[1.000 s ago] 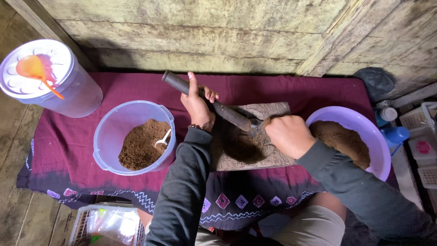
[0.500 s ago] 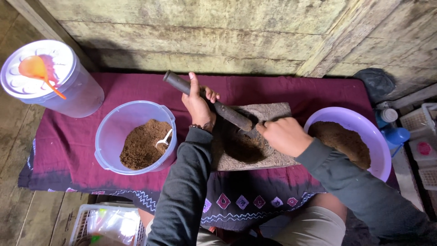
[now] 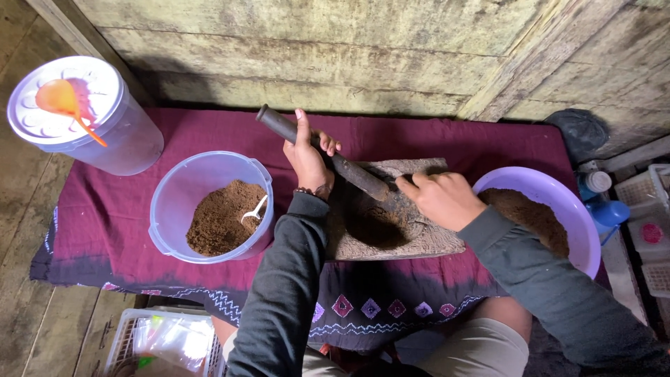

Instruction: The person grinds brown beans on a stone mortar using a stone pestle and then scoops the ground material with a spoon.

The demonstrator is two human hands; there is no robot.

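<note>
A long dark roller (image 3: 352, 170) lies slanted across a grey grinding stone (image 3: 433, 241) that has a dark hollow in its middle. My left hand (image 3: 307, 157) grips the roller near its far left end. Around its right end my right hand (image 3: 441, 199) is closed, over the stone. Left of the stone stands a pale blue bucket (image 3: 171, 202) with brown powder and a small white scoop (image 3: 254, 210) in it. On the right sits a purple basin (image 3: 520, 185), also holding brown powder.
Everything rests on a maroon cloth (image 3: 118, 216) over a wooden floor, against a worn plank wall. A lidded clear tub (image 3: 132, 146) with an orange spoon (image 3: 64, 103) on top stands at the far left. A white basket (image 3: 125, 342) is near my knees; bottles and crates lie right.
The roller and both hands have shifted slightly along the stone; the view moved a little. Bucket and basin stay where they were.
</note>
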